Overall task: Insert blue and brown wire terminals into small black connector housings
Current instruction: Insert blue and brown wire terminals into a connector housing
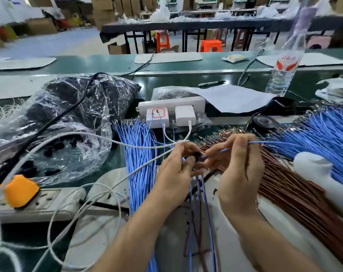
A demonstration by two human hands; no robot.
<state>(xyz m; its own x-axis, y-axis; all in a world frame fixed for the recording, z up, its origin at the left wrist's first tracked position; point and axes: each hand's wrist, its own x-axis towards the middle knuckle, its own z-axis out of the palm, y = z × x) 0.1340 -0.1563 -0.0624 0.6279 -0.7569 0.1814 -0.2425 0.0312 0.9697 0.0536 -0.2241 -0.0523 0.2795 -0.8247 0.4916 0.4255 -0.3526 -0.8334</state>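
My left hand [175,171] pinches a small black connector housing [197,154] between thumb and fingers, above the white mat. Blue and brown wires [201,213] hang down from that hand toward me. My right hand [240,169] pinches a single blue wire [274,142] whose tip points left at the housing; its tail runs off to the right. A bundle of blue wires [139,154] lies left of my hands. Brown wires [296,195] fan out under and right of my right hand, with more blue wires [327,130] beyond them.
A clear plastic bag of black housings [54,146] sits at left. A power strip with an orange plug [19,190] and white cables [100,138] crosses the front left. A white socket block with chargers [171,111], paper, a water bottle [282,73] and a white bottle [312,165] stand around.
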